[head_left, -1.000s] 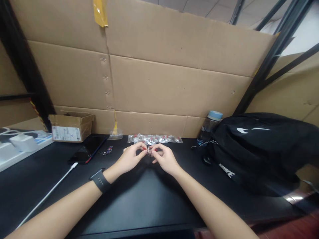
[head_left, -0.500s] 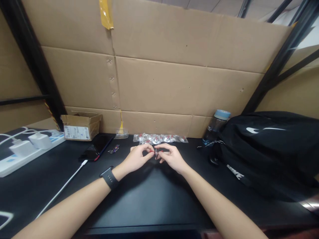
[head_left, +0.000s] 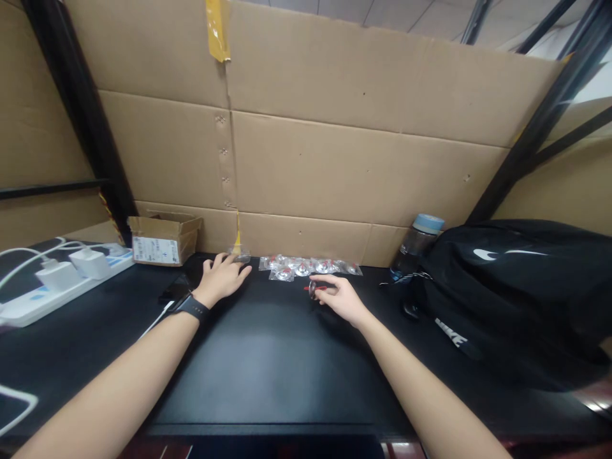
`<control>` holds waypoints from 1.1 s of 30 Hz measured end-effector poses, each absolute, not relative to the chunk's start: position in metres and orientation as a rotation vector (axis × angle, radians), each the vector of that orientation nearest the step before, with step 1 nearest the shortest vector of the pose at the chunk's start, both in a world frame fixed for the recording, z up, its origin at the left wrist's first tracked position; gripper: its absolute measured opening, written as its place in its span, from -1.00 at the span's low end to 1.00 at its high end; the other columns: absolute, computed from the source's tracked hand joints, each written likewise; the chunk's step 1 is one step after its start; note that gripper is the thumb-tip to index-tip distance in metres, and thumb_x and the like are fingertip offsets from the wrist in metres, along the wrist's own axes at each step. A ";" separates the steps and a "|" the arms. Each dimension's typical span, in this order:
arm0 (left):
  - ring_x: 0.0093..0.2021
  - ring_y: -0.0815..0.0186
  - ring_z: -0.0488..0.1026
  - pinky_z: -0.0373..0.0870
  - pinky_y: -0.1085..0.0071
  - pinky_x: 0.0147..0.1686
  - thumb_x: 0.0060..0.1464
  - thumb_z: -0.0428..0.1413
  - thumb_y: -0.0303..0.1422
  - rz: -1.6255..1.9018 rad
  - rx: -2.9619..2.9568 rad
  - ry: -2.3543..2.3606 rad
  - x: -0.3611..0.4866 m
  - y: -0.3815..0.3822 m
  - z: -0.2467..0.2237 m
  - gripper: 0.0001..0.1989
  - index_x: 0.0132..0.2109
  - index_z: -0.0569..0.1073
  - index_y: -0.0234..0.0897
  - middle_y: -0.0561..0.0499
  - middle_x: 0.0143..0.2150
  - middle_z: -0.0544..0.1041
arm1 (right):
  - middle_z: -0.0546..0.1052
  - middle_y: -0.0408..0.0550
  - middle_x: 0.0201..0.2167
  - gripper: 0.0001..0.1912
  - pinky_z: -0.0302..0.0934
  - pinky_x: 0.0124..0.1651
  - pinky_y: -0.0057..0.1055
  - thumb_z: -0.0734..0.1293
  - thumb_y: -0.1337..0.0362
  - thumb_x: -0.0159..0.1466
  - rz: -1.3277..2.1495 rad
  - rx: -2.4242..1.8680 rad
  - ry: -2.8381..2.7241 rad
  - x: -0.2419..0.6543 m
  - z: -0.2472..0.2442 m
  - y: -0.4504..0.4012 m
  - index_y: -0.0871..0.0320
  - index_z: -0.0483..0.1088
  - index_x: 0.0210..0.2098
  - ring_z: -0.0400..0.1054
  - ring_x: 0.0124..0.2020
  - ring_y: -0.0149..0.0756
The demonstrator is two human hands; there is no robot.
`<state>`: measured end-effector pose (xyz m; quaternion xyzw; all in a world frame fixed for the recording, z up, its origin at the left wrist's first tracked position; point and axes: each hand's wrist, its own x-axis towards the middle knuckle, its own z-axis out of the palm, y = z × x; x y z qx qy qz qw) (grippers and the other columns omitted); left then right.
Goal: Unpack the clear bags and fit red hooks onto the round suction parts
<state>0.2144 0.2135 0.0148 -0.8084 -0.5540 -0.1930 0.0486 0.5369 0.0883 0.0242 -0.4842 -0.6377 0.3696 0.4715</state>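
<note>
My right hand (head_left: 338, 297) pinches a small round metallic piece with a red stem (head_left: 312, 289) between thumb and fingers, just above the black table. Off to the left, my left hand (head_left: 222, 278) has its fingers spread, palm down, beside a small clear plastic tray (head_left: 241, 255) at the foot of the cardboard. It holds nothing that shows, and it covers part of the phone's side of the table. Several clear packets with silvery round pieces and red parts (head_left: 302, 268) lie in a row behind my right hand.
An open cardboard box (head_left: 155, 250), a white power strip (head_left: 71, 287) with chargers and a dark phone (head_left: 176, 288) are at the left. A bottle with a blue lid (head_left: 415, 247) and a black bag (head_left: 521, 299) stand at the right. Cardboard (head_left: 306, 172) forms the back wall.
My left hand has let go of the small round piece and moved left and back, its fingers now spread. My right hand keeps the piece, slightly further right. The view has shifted a little.
</note>
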 end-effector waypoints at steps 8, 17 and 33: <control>0.25 -0.13 0.19 0.05 -0.19 0.12 0.30 -0.17 -0.03 -0.610 -2.485 -1.722 0.217 0.213 0.017 -0.50 0.14 0.47 -0.13 -0.20 0.26 0.41 | 0.54 0.03 -0.04 -0.43 0.43 -0.26 -0.38 0.57 0.23 -0.04 0.774 -1.162 -1.691 0.542 0.015 0.094 0.11 0.51 -0.02 0.48 -0.37 -0.37; 0.06 0.11 0.44 0.21 0.19 0.06 0.23 0.05 -0.23 -0.961 -2.661 -1.211 0.244 0.183 0.044 -0.75 -0.01 0.47 -0.18 -0.10 0.02 0.56 | 0.44 -0.01 0.02 -0.54 0.32 -0.30 -0.46 0.46 0.37 0.08 0.498 -1.175 -1.896 0.540 0.029 0.086 0.04 0.50 -0.01 0.44 -0.32 -0.41; -0.14 0.23 0.52 0.36 0.39 -0.10 0.22 0.13 -0.15 -0.524 -3.361 -0.586 0.259 0.145 0.054 -0.76 -0.10 0.53 -0.19 -0.02 -0.14 0.58 | 0.52 -0.05 -0.03 -0.46 0.31 -0.16 -0.40 0.43 0.47 0.06 0.256 -1.197 -2.089 0.549 0.047 0.072 0.00 0.49 0.04 0.42 -0.08 -0.25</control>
